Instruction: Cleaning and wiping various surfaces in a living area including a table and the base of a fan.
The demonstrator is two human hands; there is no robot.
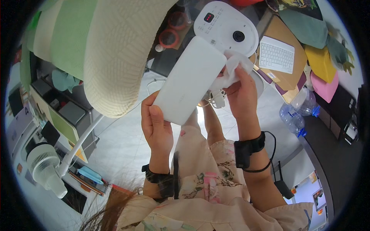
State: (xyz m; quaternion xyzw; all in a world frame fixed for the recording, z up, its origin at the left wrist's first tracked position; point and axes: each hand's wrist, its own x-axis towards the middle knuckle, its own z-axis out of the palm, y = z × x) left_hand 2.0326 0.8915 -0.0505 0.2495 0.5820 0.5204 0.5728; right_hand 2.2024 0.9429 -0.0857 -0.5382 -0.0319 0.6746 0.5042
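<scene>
My left hand (157, 124) grips the near end of a flat white rectangular case or device (190, 80), thumb on top. It is held tilted, its far end overlapping a white appliance base (228, 29) with a lit red display and a round black connector. In my right hand (241, 92) is a crumpled white tissue or cloth (232, 69), close to the right edge of the white case. A bundled white cable with a plug (217, 99) shows just under the right hand; what it hangs from is hidden.
A white keyboard (277, 55) lies on cardboard at the right. Plastic bottles (292, 118) are beside a dark surface. A cream and green cushioned piece (115, 57) fills the upper left. Rolls of red tape (169, 38) lie behind the case. A white fan (46, 167) is at lower left.
</scene>
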